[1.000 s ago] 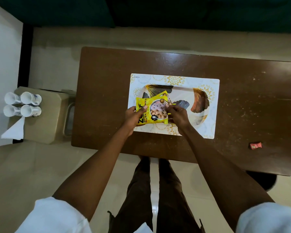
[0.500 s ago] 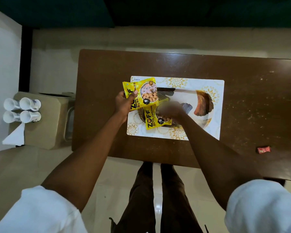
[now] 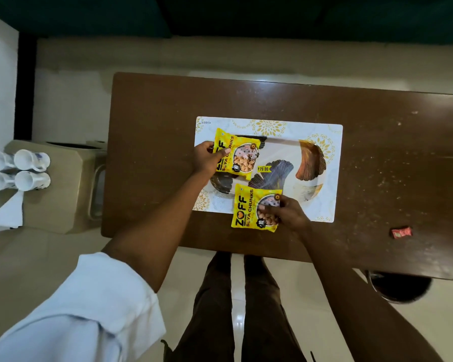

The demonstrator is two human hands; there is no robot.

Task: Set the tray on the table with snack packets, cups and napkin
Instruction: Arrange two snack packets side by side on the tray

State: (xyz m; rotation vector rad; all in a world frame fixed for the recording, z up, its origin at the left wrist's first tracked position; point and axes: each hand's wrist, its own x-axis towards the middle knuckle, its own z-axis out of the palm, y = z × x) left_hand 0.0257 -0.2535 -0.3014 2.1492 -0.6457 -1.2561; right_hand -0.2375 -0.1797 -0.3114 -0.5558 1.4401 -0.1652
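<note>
Yellow packets point(image 3: 237, 157) pinched: left hand point(image 3: 206, 160) far, right hand point(image 3: 289, 214) near.

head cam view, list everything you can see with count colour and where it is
table: 1, dark brown, centre
tray: 1, white with gold and dark leaf print, mid table
snack packets: 2, yellow, far packet at the tray's left end, near packet over the tray's near edge
small wrapper: 1, red, on the table to the right
side stand: 1, beige, left of the table
cups: 4, white, on their sides on the stand
napkin: 1, white, on the stand nearer than the cups
left hand: holds the far packet
right hand: holds the near packet
</note>
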